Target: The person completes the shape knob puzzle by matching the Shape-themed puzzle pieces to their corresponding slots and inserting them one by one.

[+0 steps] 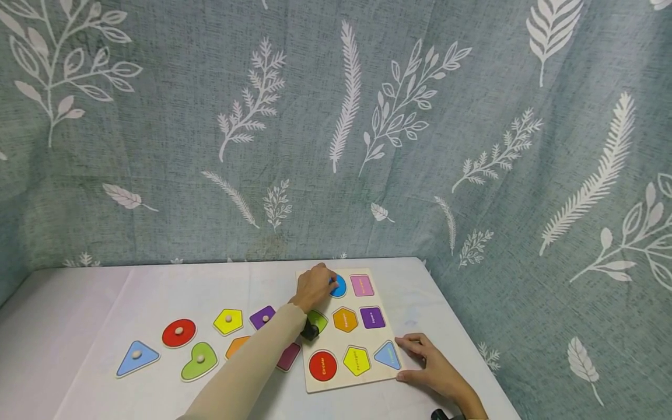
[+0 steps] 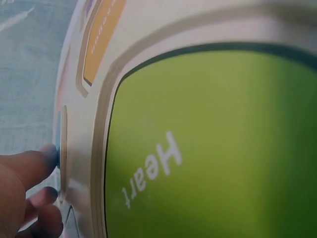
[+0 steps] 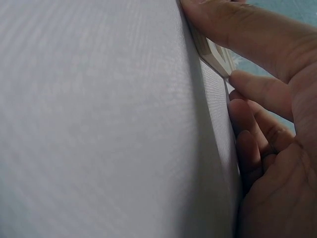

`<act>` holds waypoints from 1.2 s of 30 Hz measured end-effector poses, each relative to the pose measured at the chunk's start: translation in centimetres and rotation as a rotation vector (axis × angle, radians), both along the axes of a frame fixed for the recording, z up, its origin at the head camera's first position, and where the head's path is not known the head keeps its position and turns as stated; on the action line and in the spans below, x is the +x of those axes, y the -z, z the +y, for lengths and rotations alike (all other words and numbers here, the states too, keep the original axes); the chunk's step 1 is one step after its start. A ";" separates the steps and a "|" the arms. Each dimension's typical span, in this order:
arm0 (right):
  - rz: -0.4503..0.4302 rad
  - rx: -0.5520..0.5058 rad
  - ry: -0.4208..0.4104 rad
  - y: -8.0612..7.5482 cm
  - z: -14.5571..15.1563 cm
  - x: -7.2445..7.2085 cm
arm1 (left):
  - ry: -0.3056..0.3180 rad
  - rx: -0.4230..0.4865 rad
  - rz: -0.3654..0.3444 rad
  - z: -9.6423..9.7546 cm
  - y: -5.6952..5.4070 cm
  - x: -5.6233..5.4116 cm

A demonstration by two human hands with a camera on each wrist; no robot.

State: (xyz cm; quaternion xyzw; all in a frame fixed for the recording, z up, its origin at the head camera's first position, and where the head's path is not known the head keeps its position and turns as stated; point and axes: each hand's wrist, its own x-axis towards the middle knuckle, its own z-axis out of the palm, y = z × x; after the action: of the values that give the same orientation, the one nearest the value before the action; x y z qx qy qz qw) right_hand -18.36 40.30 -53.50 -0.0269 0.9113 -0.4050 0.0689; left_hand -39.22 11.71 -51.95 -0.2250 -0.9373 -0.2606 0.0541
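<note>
My left hand (image 1: 314, 286) is at the far left of a pale wooden shape puzzle board (image 1: 341, 338). Its thumb and fingers pinch a blue rounded puzzle piece (image 1: 339, 286); in the left wrist view the wooden edge of the blue piece (image 2: 63, 153) stands slightly proud of the board. Any knob on it is hidden by the fingers. Beside the near right corner lies my right hand (image 1: 433, 367), its thumb and forefinger touching the board's edge. In the right wrist view the board's corner (image 3: 218, 62) shows between thumb and forefinger (image 3: 260, 91).
Left of the board lie knobbed pieces: a blue triangle (image 1: 137, 360), red oval (image 1: 178, 333), green heart (image 1: 199, 361), yellow pentagon (image 1: 228, 321) and purple square (image 1: 262, 317). Under the left sleeve (image 1: 252, 361) an orange piece (image 1: 236, 346) and a maroon piece (image 1: 289, 357) are partly hidden. A patterned curtain (image 1: 315, 146) hangs behind.
</note>
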 end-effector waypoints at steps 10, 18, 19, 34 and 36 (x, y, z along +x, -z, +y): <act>0.002 -0.003 0.007 0.1 0.1 -0.1 | -0.003 -0.046 0.028 0.1 -0.3 0.1; 0.010 0.014 -0.003 0.2 0.1 -0.1 | -0.014 -0.095 0.086 0.2 -0.3 0.2; 0.010 0.015 -0.001 0.2 0.1 0.0 | -0.010 -0.097 0.085 0.2 -0.3 0.2; 0.014 0.031 0.002 0.0 -0.2 0.0 | 0.026 -0.213 0.107 0.7 -0.6 0.1; 0.009 0.023 0.006 0.0 -0.2 0.0 | 0.072 -0.262 0.098 0.7 -0.6 0.2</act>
State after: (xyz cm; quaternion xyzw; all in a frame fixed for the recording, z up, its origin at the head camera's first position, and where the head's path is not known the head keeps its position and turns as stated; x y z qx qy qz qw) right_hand -18.39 40.13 -53.46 -0.0252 0.9163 -0.3946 0.0638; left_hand -39.03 12.36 -51.37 -0.2759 -0.9509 -0.1263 0.0605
